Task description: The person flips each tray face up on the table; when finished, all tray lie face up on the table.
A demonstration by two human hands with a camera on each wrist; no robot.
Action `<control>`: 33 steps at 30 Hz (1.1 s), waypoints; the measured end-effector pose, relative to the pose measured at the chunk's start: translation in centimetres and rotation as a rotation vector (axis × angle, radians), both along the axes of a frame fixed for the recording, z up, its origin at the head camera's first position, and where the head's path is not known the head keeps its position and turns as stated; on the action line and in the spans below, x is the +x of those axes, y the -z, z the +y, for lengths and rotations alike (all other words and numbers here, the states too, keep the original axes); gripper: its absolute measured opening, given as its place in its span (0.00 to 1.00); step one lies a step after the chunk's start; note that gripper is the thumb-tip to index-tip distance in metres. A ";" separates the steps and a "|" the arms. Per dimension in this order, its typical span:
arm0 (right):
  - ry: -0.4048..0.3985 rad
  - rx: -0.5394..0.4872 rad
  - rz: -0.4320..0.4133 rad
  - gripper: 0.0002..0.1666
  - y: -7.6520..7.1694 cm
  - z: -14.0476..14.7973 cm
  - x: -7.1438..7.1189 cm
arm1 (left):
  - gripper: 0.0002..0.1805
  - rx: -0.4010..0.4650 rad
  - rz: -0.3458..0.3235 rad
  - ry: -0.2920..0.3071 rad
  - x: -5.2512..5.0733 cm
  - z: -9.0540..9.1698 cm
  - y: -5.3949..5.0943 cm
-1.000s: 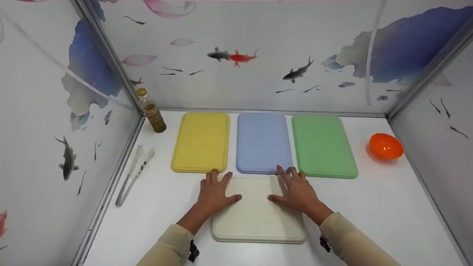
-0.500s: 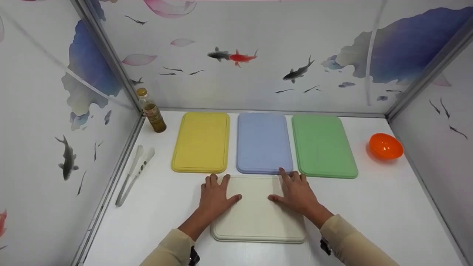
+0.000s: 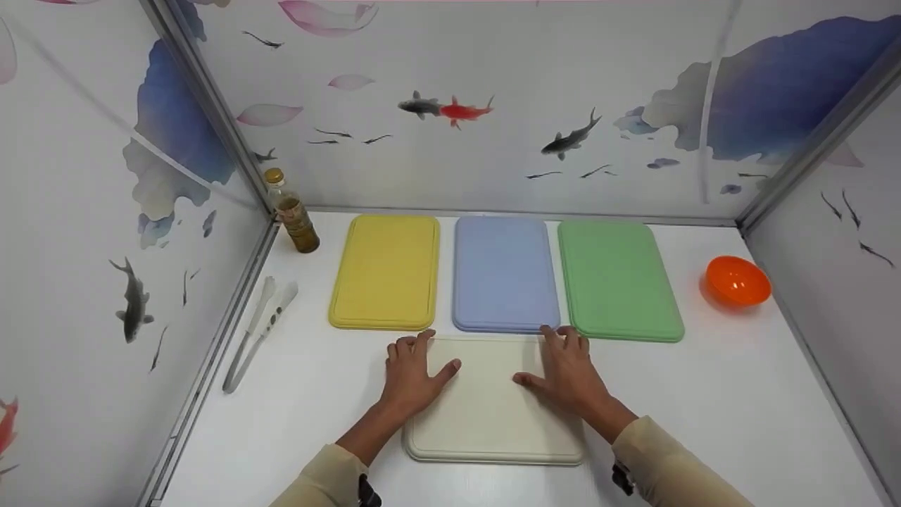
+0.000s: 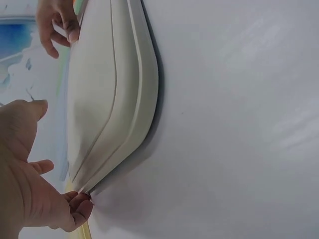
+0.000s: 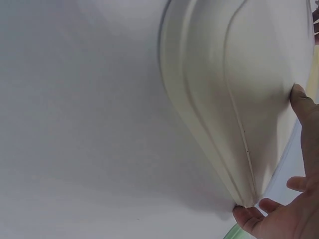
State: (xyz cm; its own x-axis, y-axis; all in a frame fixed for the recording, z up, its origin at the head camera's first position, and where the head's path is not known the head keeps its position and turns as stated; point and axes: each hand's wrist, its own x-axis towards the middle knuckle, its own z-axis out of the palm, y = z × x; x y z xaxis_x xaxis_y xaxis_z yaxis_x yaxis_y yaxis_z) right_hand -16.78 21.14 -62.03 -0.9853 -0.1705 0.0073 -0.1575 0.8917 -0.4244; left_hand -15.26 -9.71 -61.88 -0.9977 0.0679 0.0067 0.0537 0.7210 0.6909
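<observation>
A cream cutting board lies flat and crosswise on the table. My left hand is at its far left corner, the thumb spread out above the board. In the left wrist view, bent fingertips touch that corner. At the far right corner is my right hand; its fingers bend over the far edge, and the thumb lies on the board in the right wrist view. Just beyond stand three more boards in a row, lying flat: yellow, blue and green.
Metal tongs with pale tips lie at the left. A bottle with a yellow cap stands in the far left corner. At the far right sits an orange bowl. Patterned panels enclose the table at the back and both sides.
Fingers of both hands have drawn back and bent more at the cream cutting board's far edge. The board stays in place; the whole view has shifted slightly.
</observation>
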 end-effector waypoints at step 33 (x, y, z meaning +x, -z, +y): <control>-0.023 -0.138 0.055 0.54 -0.8 -0.2 0.2 | 0.36 0.332 0.113 -0.121 -0.1 -1.0 -7.5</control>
